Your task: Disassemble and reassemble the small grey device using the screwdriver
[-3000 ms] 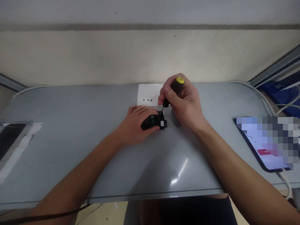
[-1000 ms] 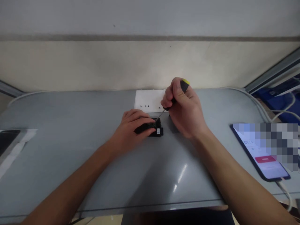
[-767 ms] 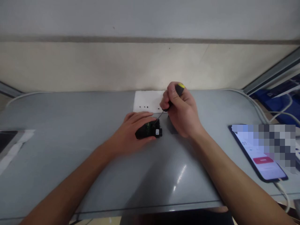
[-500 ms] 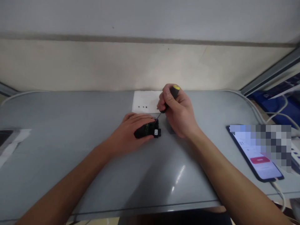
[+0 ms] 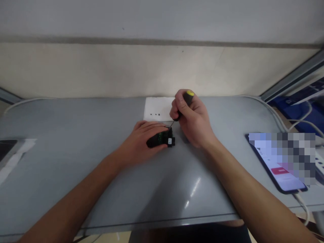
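My left hand (image 5: 138, 141) is closed around a small black device (image 5: 164, 140) on the table, thumb on the near side and fingers on the far side. Green circuit board shows inside the device, and a white label is on its right part. In my right hand (image 5: 193, 119) is a screwdriver (image 5: 188, 98) with a black handle and yellow end cap. Its thin shaft slants down to the left, and the tip meets the device's far right part. Exactly what the tip touches is too small to make out.
Behind the device lies a white sheet of paper (image 5: 153, 105) with several tiny dark parts on it. A phone (image 5: 275, 162) with a cable plugged in rests at the right. White cables run along the back. At the left edge is a dark flat object (image 5: 6, 148) with white edging.
The view has shifted slightly. Both hands keep the same hold, with the screwdriver tip still at the device; no other clear difference shows.
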Available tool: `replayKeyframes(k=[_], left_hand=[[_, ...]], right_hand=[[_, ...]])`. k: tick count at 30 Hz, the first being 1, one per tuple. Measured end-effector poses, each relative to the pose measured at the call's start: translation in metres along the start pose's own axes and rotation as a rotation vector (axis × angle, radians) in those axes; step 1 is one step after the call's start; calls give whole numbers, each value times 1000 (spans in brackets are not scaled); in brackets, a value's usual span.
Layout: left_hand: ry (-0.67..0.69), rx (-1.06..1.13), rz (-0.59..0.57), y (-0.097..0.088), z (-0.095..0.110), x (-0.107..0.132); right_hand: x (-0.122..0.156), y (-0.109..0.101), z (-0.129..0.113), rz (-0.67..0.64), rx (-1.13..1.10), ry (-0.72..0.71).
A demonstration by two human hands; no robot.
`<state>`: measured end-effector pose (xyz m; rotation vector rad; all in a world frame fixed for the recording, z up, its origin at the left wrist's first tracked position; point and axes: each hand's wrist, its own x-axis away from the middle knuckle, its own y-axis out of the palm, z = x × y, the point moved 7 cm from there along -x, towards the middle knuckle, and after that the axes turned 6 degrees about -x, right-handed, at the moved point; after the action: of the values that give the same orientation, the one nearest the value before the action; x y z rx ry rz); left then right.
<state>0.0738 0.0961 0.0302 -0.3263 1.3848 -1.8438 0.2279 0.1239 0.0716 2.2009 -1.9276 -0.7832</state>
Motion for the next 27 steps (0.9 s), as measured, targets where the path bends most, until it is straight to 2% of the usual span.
replayKeyframes(k=[20, 27], left_hand=[[-17, 9, 12, 0, 0, 1], [-16, 6, -18, 0, -4, 2]], right_hand=[[1, 2, 2, 19, 34, -13], [2, 9, -3, -32, -101, 79]])
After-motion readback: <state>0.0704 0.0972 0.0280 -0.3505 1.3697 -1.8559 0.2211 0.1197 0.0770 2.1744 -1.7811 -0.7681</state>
